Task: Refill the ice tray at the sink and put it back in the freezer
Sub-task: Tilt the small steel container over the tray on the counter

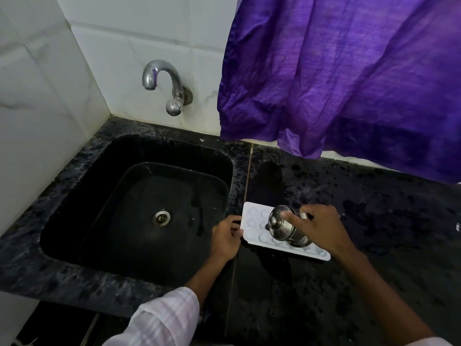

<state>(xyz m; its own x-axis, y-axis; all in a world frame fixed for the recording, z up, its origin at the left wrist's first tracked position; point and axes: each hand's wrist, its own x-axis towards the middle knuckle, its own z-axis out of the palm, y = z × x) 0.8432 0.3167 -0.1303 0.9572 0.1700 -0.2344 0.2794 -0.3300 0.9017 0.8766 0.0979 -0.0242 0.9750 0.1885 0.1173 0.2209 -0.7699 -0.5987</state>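
A white ice tray [254, 222] with round cells lies flat on the dark counter, just right of the sink. My left hand [225, 237] grips the tray's left edge. My right hand [318, 227] holds a shiny steel jug [283, 224] tipped over the tray's middle, its mouth toward the left cells. The jug hides part of the tray. Whether water is flowing from the jug I cannot tell. The black sink [104, 158] sits to the left, with its drain [161, 217] in the middle.
A chrome tap [163, 82] juts from the white tiled wall above the sink, with no water running. A purple curtain [349, 78] hangs over the back of the speckled black counter [374, 196]. The counter surface looks wet.
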